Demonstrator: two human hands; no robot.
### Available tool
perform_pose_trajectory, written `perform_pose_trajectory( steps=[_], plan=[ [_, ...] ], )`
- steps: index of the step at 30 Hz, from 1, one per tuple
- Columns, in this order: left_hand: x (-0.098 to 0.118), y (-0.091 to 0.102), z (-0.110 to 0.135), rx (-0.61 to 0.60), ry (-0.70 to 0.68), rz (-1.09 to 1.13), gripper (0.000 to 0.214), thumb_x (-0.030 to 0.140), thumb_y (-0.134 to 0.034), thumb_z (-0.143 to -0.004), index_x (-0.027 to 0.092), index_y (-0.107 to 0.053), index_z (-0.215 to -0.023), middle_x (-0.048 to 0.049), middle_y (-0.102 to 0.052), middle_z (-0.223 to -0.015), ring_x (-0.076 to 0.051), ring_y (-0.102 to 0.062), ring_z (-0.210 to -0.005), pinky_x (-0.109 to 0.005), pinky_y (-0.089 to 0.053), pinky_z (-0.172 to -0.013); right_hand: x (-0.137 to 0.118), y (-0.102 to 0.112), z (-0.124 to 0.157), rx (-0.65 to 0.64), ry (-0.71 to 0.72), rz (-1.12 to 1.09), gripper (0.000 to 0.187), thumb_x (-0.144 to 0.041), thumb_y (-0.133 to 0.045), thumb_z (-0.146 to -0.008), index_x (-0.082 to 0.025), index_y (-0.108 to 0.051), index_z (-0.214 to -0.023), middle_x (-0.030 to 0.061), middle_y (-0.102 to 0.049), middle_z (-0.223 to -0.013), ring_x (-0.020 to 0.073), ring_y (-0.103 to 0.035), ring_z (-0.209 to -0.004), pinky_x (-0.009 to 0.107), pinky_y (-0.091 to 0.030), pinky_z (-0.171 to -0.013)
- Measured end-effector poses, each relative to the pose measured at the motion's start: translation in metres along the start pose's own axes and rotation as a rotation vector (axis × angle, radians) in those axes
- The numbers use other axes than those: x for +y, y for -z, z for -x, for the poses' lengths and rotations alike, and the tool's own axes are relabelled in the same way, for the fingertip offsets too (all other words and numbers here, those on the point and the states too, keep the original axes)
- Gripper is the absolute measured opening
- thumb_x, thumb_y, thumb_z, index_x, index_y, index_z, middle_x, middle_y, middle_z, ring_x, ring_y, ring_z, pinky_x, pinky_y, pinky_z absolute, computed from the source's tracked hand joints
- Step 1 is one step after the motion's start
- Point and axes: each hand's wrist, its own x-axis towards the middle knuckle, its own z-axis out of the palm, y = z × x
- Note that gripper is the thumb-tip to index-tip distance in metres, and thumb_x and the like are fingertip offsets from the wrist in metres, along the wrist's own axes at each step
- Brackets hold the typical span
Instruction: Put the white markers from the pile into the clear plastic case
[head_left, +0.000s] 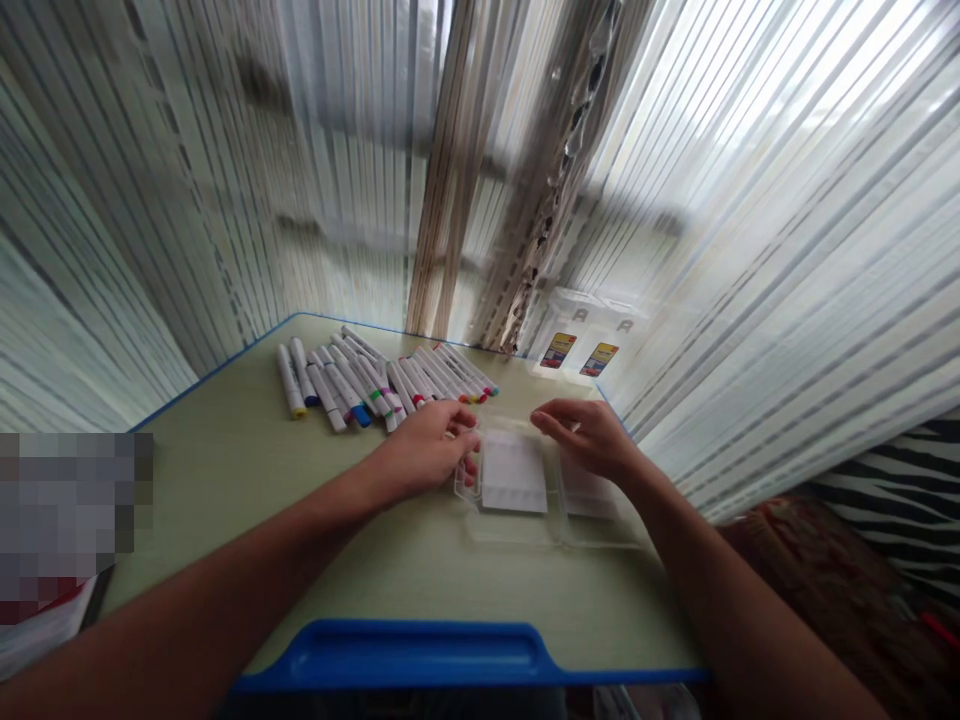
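Observation:
An opened clear plastic case (514,530) lies flat on the table in front of me, with a white ridged insert (514,472) in its left half and another white insert (587,488) in its right half. My left hand (435,445) curls its fingers round the left edge of the case, by its clear handle. Over the right half hovers my right hand (585,435), thumb and fingers drawn together; anything small between them is hidden. Many white markers (360,385) with coloured ends lie in a loose row beyond my left hand.
A second clear case with two labels (559,350) stands at the back right against the striped curtain (360,200). A blue pencil tray (420,650) is set in the table's (225,500) front edge. At the right is a zebra-striped cloth (892,490).

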Motion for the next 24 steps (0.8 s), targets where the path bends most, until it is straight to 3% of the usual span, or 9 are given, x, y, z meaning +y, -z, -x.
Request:
perform_pose_trajectory(
  steps=[5, 9, 14, 24],
  plan=[
    [-0.001, 0.007, 0.006, 0.206, -0.363, -0.493, 0.023, 0.009, -0.062, -0.076, 0.014, -0.064, -0.099, -0.008, -0.067, -0.1, -0.018, -0.067, -0.077, -0.033, -0.056, -0.073, -0.006, -0.003, 0.002, 0.005, -0.03, -0.043, 0.026, -0.035, -0.062, -0.087, -0.014, -0.076, -0.079, 0.0033, -0.072, -0.068, 0.0132, -0.057, -0.056, 0.023, -0.042, -0.056],
    [-0.003, 0.009, 0.011, 0.2, -0.589, -0.677, 0.03, 0.004, -0.057, -0.075, 0.017, -0.067, -0.1, -0.0072, -0.066, -0.106, -0.02, -0.064, -0.093, -0.034, -0.051, -0.086, -0.008, -0.009, 0.002, -0.055, -0.019, -0.053, 0.024, -0.031, -0.061, -0.088, -0.015, -0.077, -0.079, 0.0044, -0.073, -0.072, 0.0135, -0.06, -0.06, 0.023, -0.043, -0.058],
    [-0.004, 0.007, 0.011, 0.113, -0.57, -0.74, 0.03, 0.001, -0.051, -0.073, 0.017, -0.068, -0.09, -0.0051, -0.071, -0.092, -0.021, -0.065, -0.091, -0.032, -0.048, -0.087, -0.013, -0.017, 0.002, -0.081, -0.019, -0.014, 0.021, -0.028, -0.063, -0.086, -0.016, -0.078, -0.079, 0.0055, -0.07, -0.074, 0.0135, -0.06, -0.063, 0.024, -0.044, -0.06],
    [-0.004, 0.007, 0.012, 0.124, -0.492, -0.772, 0.021, 0.009, -0.052, -0.079, 0.016, -0.069, -0.088, -0.0077, -0.072, -0.093, -0.022, -0.064, -0.09, -0.032, -0.046, -0.083, -0.018, -0.008, 0.005, -0.053, 0.028, -0.031, 0.016, -0.03, -0.068, -0.083, -0.018, -0.078, -0.087, 0.0064, -0.071, -0.081, 0.0159, -0.063, -0.07, 0.026, -0.048, -0.061]
  ],
)
